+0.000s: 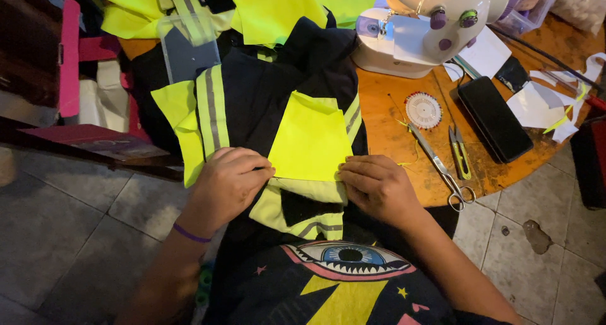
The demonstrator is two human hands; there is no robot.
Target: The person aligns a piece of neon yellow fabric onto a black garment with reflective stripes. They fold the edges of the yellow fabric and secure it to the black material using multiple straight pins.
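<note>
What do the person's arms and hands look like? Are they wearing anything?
Both arms are bare, with no sleeves reaching the forearms. The left hand has a thin purple band around its wrist. The right hand wears nothing: no glove, ring or watch shows. No gloves on either hand.

Home sewing corner, sewing machine (429,22), scissors (442,170), pin wheel (423,109), fabric piles (265,9)

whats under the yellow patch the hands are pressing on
The yellow patch lies on a dark garment with reflective stripes. The left hand and right hand pinch its lower edge. The fabric directly beneath the patch is covered.
</note>
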